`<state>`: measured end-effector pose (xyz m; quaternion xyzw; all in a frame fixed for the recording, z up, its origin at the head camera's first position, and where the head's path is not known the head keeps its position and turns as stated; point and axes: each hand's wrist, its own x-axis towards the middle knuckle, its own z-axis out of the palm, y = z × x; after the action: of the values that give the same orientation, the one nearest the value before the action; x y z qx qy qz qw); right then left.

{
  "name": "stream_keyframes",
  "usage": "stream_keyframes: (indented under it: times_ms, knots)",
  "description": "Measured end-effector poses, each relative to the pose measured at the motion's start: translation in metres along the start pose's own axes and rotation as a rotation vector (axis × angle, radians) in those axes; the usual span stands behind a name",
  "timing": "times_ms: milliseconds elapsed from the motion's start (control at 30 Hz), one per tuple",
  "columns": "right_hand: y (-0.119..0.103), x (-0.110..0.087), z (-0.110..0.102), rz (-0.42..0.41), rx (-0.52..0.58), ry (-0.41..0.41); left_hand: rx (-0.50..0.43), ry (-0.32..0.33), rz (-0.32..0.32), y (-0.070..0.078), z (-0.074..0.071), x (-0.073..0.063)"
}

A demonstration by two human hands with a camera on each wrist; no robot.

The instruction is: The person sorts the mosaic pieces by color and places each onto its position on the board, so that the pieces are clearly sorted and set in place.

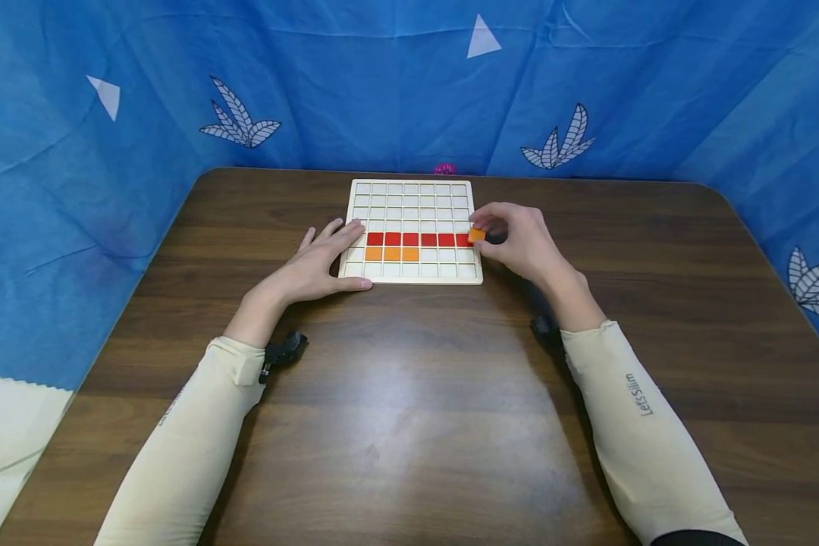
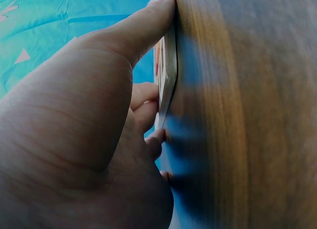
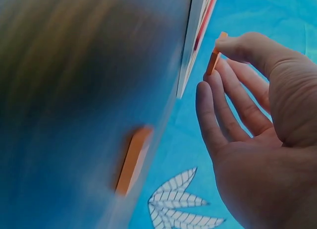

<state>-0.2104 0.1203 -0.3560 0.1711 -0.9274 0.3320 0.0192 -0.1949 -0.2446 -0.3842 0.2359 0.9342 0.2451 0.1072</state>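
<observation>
A cream grid board (image 1: 409,278) lies on the table. One of its rows holds several red tiles (image 1: 410,240), and three orange tiles (image 1: 392,254) sit in the row just nearer. My right hand (image 1: 519,239) pinches another orange tile (image 1: 477,235) between thumb and fingertips, over the board's right edge by the end of the red row. In the right wrist view that tile (image 3: 214,59) is held above the table surface. My left hand (image 1: 307,265) rests at the board's left side, fingers spread on its edge, thumb (image 2: 161,8) along the near left corner.
One more orange tile (image 3: 132,162) lies on the table near my right hand in the right wrist view; the head view hides it. A brown wooden table (image 1: 396,394) bears everything. Behind it hangs a blue patterned cloth (image 1: 396,91).
</observation>
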Motion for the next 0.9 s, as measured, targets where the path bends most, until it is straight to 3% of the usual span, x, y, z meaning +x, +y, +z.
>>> stream_keyframes:
  times_ms: [467, 700, 900]
  knots:
    - [-0.031, 0.019, 0.027, -0.053, 0.008, -0.100, -0.003, -0.003, -0.001, -0.001, -0.001, 0.000]
    - [-0.040, 0.025, 0.039, -0.130, -0.002, -0.157, 0.000, -0.002, -0.001, -0.002, -0.001, 0.000]
    - [-0.041, 0.023, 0.040, -0.137, 0.000, -0.142, -0.001, -0.002, 0.004, -0.002, -0.002, 0.000]
